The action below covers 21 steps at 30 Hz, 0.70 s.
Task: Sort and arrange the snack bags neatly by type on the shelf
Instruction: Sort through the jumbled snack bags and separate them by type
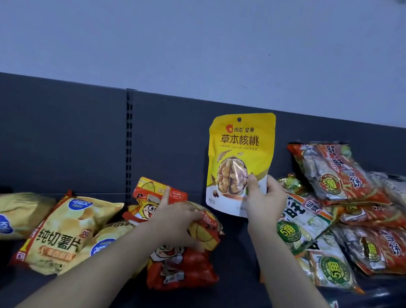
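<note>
Your right hand (pixel 264 200) holds the yellow walnut pouch (pixel 239 157) upright by its lower right corner. The thumb is pressed on the front beside the printed walnut and the other fingers (pixel 272 183) are curled round the edge behind. The pouch is lifted off the shelf (pixel 232 295), in front of the dark back panel (pixel 49 132).

Your left hand (pixel 177 222) grips a red cartoon snack bag (pixel 152 198). The index finger (pixel 166 195) lies straight up its face and the rest are bent round its crumpled right side. Just below those fingers a second red bag (pixel 182 269) lies flat on the shelf.

To the left of your left fingers, yellow potato chip bags (pixel 63 234) lie jumbled and overlapping. To the right of your right fingers, orange and green rice cracker bags (pixel 344 178) are heaped in a loose pile, the nearest almost touching your wrist.
</note>
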Tool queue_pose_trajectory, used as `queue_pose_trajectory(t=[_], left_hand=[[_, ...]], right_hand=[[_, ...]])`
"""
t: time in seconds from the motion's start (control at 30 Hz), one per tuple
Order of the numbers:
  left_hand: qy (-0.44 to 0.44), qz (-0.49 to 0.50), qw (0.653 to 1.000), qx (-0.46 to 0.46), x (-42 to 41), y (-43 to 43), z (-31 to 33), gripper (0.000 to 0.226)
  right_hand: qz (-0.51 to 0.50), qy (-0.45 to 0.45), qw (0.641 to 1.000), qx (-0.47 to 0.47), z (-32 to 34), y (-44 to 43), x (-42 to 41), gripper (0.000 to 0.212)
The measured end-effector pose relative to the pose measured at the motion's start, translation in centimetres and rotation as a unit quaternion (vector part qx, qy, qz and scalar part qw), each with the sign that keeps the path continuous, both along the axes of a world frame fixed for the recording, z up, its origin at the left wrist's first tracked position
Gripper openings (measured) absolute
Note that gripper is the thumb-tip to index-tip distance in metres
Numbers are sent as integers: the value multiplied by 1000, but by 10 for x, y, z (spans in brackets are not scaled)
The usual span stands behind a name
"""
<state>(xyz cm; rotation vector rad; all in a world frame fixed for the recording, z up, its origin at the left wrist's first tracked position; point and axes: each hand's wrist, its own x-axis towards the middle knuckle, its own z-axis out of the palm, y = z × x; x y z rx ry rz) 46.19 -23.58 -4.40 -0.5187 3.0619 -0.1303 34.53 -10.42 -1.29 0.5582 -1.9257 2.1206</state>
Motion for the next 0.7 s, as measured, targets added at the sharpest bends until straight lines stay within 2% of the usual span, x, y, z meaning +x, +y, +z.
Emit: queue_pose_trajectory(t=[0.07,0.13,0.2,0.27,0.33,0.4,0.57,0.63,0.7], left_hand=[[30,45,998,30,3,-1,-3,97],[104,117,985,65,9,-5,-6,101],[150,219,959,102,13,-15,-11,88],[149,284,932,168,16,-26,-14,75],[158,297,911,239,18,-34,-16,68],[204,285,887,301,18,-37,-16,59],[258,236,851,391,22,-34,-16,43],[293,215,795,486,29,-33,-13,43],[351,216,694,590,40,-34,-6,48]], right_hand=[[6,-2,1000,3,-2,1,-6,31],[21,-1,1000,-3,-2,0,-9,33],[43,0,999,-7,-3,-5,-10,32],[67,-2,998,-5,-6,-12,-8,34],[96,-9,995,-8,-10,-20,-4,38],[115,-13,993,-2,-13,-27,1,38],[146,-8,989,-1,-13,-45,13,37],[155,-15,988,-2,-13,-54,17,35],[169,-23,985,-5,-13,-63,24,35]])
